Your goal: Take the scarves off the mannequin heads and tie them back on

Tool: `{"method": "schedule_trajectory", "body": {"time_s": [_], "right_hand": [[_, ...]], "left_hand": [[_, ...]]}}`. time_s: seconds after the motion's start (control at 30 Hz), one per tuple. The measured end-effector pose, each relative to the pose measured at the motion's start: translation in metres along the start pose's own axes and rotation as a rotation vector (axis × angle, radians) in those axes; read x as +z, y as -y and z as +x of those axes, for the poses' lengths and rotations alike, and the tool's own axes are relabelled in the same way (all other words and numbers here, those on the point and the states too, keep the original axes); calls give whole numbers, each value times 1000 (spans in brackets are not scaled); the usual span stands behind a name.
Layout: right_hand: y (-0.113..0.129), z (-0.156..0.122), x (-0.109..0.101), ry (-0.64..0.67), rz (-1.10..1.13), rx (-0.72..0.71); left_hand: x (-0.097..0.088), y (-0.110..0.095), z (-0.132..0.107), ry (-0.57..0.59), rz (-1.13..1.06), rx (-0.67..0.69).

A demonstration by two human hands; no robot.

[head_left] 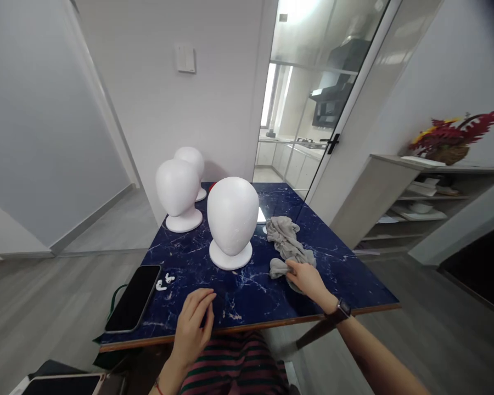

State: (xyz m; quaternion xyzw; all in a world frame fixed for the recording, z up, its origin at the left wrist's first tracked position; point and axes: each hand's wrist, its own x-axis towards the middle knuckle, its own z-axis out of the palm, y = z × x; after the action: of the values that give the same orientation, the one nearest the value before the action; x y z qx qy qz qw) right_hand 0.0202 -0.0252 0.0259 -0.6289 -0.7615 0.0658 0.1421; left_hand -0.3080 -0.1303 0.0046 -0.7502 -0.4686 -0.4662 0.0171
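Note:
My right hand (308,280) pinches an end of a crumpled grey cloth (284,235) at the right side of the table. The cloth lies bunched on the tabletop, and its folds hide its full shape. My left hand (194,323) rests over the table's front edge, holding nothing, its fingers loosely bent and the thumb apart. Between and beyond both hands stands a white foam mannequin head (233,216), upright on its round base.
Two more white foam heads, a nearer one (177,189) and a farther one (191,160), stand back left on the blue marbled table (247,296). A tablet-like device (134,299) and white earbuds (165,281) lie front left. A glass door (304,99) is behind; shelves (415,203) stand right.

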Motion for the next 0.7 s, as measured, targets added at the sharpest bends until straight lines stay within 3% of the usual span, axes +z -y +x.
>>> {"method": "schedule_trajectory", "body": {"time_s": [0.07,0.23,0.3,0.37,0.43,0.6,0.67,0.7], "right_hand": [[0,6,-38,-120,253,-69],[24,46,-170,-729,699,-112],[41,63,-212,-787,921,-122],[61,76,-238,-736,1111,-169],[84,82,-248,-595,1207,-215],[127,70,-243,-131,1230,-368],[126,64,-235,-69,1219,-435],[121,62,-227,-107,1228,-445]], "left_hand": [[8,-12,14,82,-106,28],[16,-51,75,264,-432,-52],[13,-67,105,269,-590,-135],[9,-81,138,260,-717,-193],[7,-93,174,254,-793,-200],[19,-112,250,303,-926,-191],[26,-112,263,325,-1050,-263],[28,-112,265,326,-1125,-314]]}}
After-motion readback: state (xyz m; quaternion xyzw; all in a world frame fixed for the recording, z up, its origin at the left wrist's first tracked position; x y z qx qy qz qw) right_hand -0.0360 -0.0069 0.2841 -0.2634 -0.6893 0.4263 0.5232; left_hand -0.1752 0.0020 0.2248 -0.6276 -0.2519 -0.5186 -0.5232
